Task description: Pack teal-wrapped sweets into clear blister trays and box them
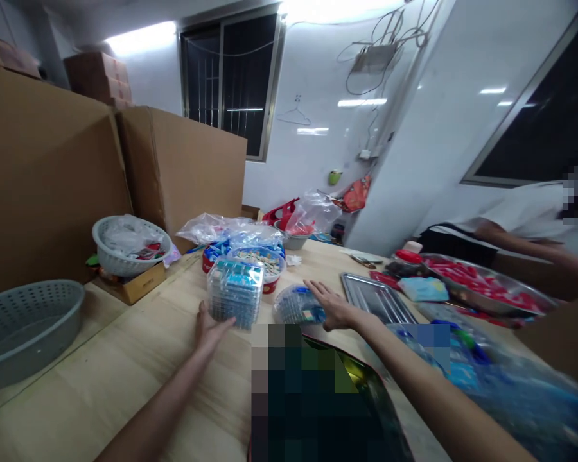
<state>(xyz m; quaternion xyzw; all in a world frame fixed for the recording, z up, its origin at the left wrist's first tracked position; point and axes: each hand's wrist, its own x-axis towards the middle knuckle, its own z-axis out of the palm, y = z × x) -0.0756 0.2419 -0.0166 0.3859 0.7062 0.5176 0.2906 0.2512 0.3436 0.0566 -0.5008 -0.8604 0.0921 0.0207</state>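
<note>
My left hand (210, 328) grips the near left side of a stack of clear plastic trays (236, 296) with teal-blue contents, thumb across its front and fingers along its side. The stack stands upright on the wooden table. To its right, my right hand (334, 309) is stretched out with its fingers apart, over the right edge of a clear rounded plastic container (291, 308) with something blue in it. Whether the fingers touch it I cannot tell. Close behind the stack is a red-and-white tub (270, 269) of small pale pieces.
Close in front of me is a dark tray with a gold rim (366, 372), partly blurred out. A metal tray (378, 298) and blue plastic bags (501, 378) lie right. Grey baskets (33, 330) stand left. A person (520, 212) works beside a basin of red packets (486, 282).
</note>
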